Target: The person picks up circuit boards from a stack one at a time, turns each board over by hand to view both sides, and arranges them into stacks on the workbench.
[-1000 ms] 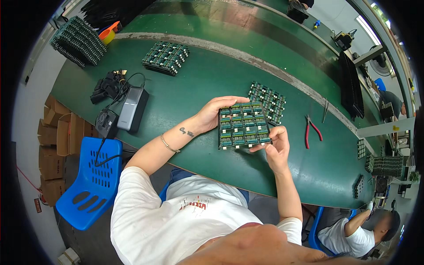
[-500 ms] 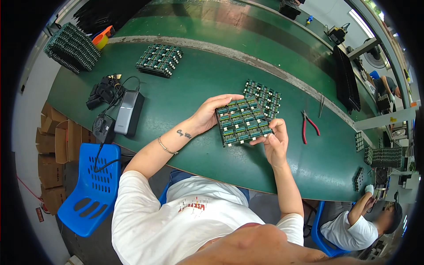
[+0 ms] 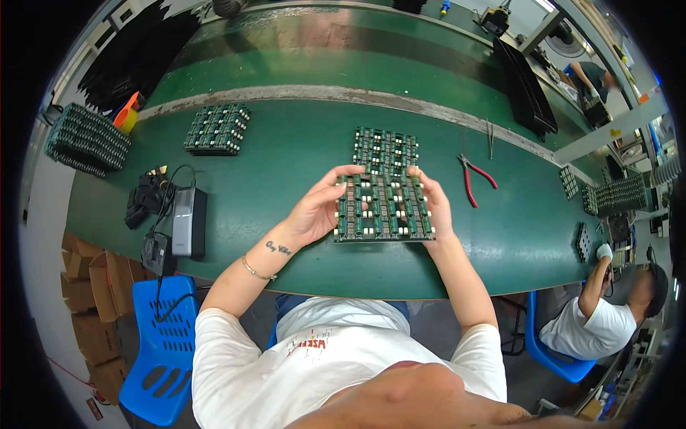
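our left hand (image 3: 309, 216) and right hand (image 3: 439, 214) on opposite sides of a green circuit-board panel (image 3: 386, 206), fingers (image 3: 334, 174) pinching its edges over the green surface (image 3: 286, 161), a second panel (image 3: 386, 145) just beyond, red-handled pliers (image 3: 469, 184) lying to our right

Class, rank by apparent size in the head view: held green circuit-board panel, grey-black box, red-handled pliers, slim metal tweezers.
1. Held green circuit-board panel
2. Grey-black box
3. Red-handled pliers
4. Slim metal tweezers
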### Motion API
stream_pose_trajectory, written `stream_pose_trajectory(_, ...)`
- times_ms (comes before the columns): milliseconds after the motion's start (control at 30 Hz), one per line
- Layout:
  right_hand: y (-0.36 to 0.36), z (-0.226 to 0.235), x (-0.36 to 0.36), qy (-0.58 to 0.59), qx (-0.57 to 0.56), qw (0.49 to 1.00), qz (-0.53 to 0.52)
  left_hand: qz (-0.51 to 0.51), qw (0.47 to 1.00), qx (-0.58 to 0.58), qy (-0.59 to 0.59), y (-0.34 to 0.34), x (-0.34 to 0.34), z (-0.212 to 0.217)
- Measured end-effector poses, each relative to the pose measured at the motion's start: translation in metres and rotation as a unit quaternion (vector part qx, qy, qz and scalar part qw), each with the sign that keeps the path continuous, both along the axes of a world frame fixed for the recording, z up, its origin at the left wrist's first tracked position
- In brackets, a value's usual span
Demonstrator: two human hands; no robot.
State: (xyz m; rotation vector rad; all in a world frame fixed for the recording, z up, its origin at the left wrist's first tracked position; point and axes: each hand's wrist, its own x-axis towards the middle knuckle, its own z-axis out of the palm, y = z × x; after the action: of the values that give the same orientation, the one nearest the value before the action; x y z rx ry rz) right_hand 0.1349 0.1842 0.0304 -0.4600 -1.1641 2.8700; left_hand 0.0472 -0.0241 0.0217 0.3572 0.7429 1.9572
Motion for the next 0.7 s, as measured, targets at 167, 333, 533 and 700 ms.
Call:
stream_pose_trajectory(167,-0.01,0.018,-0.002,0.072,-0.027,0.997,0.02,0.118,0.992,0.037,0.039,-0.006,-0.001,-0.018)
stream_pose_trajectory(333,-0.007,0.014,-0.003,0.039,0.008,0.999,0.007,0.123,0.978,0.012,0.169,-0.001,0.008,-0.006)
stream_pose_trajectory(533,-0.003,0.006,-0.006,0.016,-0.007,1.0,0.004,0.076,0.961,0.022,0.266,-0.004,0.009,-0.009)
stream_pose_trajectory(700,-0.003,0.006,-0.007,-0.006,-0.036,0.999,0.02,0.039,0.966,0.035,0.254,-0.003,0.013,0.0)
